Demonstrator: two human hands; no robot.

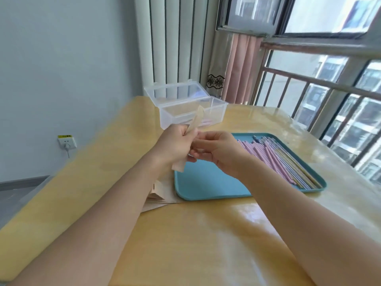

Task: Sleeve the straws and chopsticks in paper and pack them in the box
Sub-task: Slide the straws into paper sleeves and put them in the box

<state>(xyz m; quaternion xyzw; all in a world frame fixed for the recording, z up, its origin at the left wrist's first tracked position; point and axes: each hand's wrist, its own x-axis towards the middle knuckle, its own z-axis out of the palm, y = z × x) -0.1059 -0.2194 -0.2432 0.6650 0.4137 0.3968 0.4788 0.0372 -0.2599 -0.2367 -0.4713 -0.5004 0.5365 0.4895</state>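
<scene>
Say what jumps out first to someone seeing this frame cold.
Two hands meet mid-frame: the left hand has its grip on a tan paper sleeve, and the right hand touches it. Right of them, a teal tray holds pink and striped straws. Behind stands an open clear box.

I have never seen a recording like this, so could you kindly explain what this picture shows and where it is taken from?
There is no machine here. A camera worn on a person's head looks down at their two bare hands over a yellow table. The left hand holds a paper sleeve in its grip; the right hand meets it, fingers at the sleeve. To the right lies a teal tray with pink and striped straws. Behind stands a clear plastic box with its lid open. More paper sleeves lie under the left arm.
</scene>
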